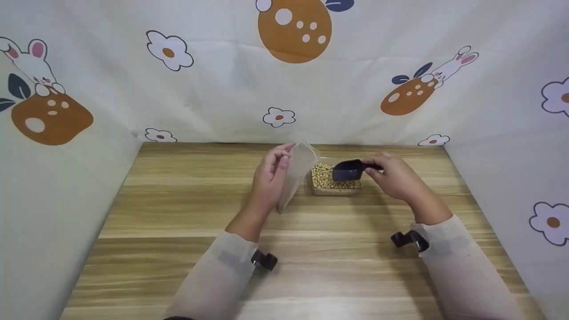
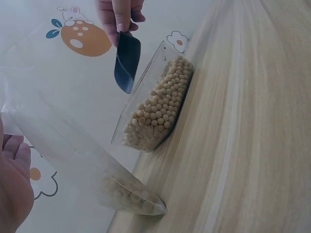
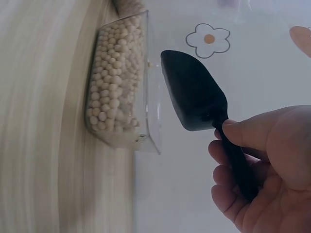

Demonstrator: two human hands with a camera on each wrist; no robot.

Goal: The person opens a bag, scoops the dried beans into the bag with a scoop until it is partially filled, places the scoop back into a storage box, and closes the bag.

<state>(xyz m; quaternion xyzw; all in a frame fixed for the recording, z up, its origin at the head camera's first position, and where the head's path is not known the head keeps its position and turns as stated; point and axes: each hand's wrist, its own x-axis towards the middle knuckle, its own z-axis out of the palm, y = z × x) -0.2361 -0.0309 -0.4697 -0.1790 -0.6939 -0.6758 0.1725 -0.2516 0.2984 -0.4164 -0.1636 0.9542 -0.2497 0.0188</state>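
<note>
My left hand (image 1: 270,171) holds a clear plastic bag (image 1: 300,166) upright near its mouth, thumb and fingers at the top edge. A few soybeans (image 2: 130,195) lie in the bottom corner of the bag, which comes down to the table in the left wrist view. My right hand (image 1: 395,178) grips the handle of a small black scoop (image 1: 348,170), fingers curled round it. The scoop is held above a clear rectangular container (image 1: 336,192) filled with pale round soybeans (image 1: 321,174). The container stands just right of the bag; most of the scoop's inside is hidden.
The wood-grain table (image 1: 186,213) runs back to a pale fabric wall (image 1: 213,89) printed with oranges, rabbits and flowers, close behind the container. Similar fabric stands along both sides. Each sleeved wrist carries a black camera mount (image 1: 265,260).
</note>
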